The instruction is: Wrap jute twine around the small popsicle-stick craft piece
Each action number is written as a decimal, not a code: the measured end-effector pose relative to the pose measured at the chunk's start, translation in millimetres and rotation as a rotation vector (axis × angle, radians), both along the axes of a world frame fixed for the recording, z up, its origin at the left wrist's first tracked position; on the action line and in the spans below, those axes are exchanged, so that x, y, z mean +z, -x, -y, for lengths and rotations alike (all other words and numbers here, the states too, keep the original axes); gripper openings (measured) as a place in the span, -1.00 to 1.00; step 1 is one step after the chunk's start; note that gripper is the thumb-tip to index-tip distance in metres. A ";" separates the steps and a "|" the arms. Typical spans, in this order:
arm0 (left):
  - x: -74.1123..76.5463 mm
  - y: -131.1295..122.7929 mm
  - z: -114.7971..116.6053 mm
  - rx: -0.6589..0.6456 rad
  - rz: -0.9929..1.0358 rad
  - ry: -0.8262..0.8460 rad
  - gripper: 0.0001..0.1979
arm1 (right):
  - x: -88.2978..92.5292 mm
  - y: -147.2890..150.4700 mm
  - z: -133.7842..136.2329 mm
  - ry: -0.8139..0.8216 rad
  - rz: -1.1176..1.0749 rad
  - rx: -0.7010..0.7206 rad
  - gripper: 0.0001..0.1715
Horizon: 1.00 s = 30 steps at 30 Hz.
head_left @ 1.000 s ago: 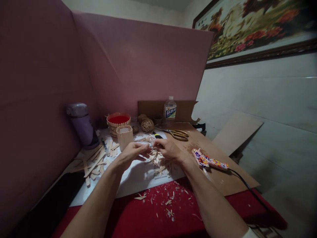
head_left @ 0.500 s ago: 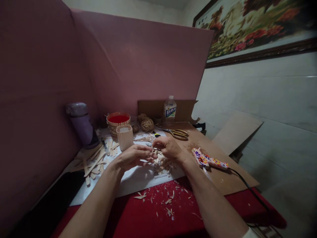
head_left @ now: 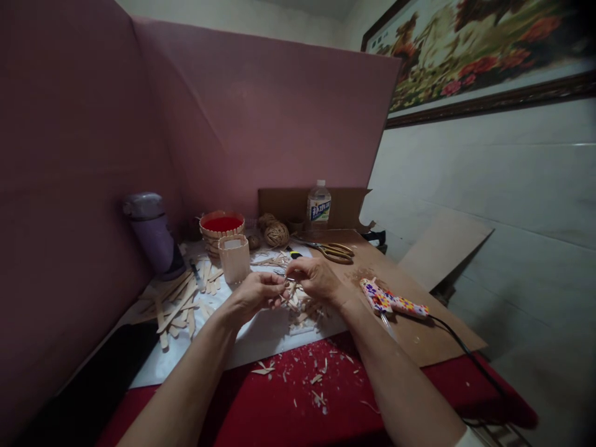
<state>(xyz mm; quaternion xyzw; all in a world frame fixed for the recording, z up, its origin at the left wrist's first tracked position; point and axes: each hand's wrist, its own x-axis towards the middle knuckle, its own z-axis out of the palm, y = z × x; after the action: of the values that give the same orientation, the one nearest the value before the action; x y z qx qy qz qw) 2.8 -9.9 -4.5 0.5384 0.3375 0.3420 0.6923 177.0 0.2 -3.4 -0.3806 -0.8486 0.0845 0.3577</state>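
Observation:
My left hand is closed in a pinch over the white sheet, its fingertips meeting those of my right hand. Whatever the left fingers hold is too small to make out. My right hand is closed too, with a small shiny metal piece at its fingertips whose kind I cannot tell. Below both hands lies a heap of wood chips. Just left of them stands a small holder made of pale wooden sticks.
Wooden craft sticks spread at the left beside a purple bottle. Behind stand a red-lined stick basket, a twine ball and a clear bottle. Scissors and a corded, flower-patterned glue gun lie on brown board.
My left fingers have drawn together from a looser spread into a pinch. My right hand stays in nearly the same place, and the other things have not moved.

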 end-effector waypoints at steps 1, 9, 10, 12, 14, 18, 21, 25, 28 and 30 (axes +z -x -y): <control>-0.6 -0.6 -0.4 0.014 -0.011 -0.019 -0.83 | -0.5 -0.2 -0.1 -0.003 0.008 -0.013 -0.80; -1.5 -2.8 -1.6 0.138 -0.112 -0.035 -0.82 | 2.3 3.6 2.9 -0.134 0.117 -0.099 -0.83; -1.2 -3.0 -1.2 0.141 -0.132 -0.032 -0.82 | 2.8 4.7 3.9 -0.166 0.132 -0.111 -0.85; -0.5 -3.4 -0.2 0.138 -0.167 -0.040 -0.82 | 3.2 6.8 5.9 -0.225 0.161 -0.125 -0.88; 0.3 -3.8 0.9 0.127 -0.181 -0.058 -0.81 | 2.8 8.5 7.2 -0.260 0.199 -0.123 -0.92; 0.4 -4.2 1.8 0.133 -0.189 -0.064 -0.81 | 1.7 11.2 7.8 -0.274 0.251 -0.133 -0.94; -1.5 -4.1 0.1 0.169 -0.193 -0.041 -0.82 | 2.3 13.7 8.7 -0.284 0.232 -0.181 -0.91; -3.9 -3.5 -2.9 0.179 -0.172 -0.012 -0.83 | 4.0 17.0 11.2 -0.274 0.237 -0.173 -0.93; -5.0 -2.6 -4.3 0.159 -0.112 0.011 -0.85 | 3.9 17.8 13.1 -0.256 0.235 -0.166 -0.93; -5.7 -1.9 -4.9 0.135 -0.058 0.029 -0.87 | 3.3 17.2 14.0 -0.237 0.229 -0.178 -0.93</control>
<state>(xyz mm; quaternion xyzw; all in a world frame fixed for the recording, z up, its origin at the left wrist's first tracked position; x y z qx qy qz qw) 4.7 -5.0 -10.2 0.5142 0.3979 0.3670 0.6653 159.8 -13.8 -0.1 -0.4164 -0.8507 -0.0918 0.3073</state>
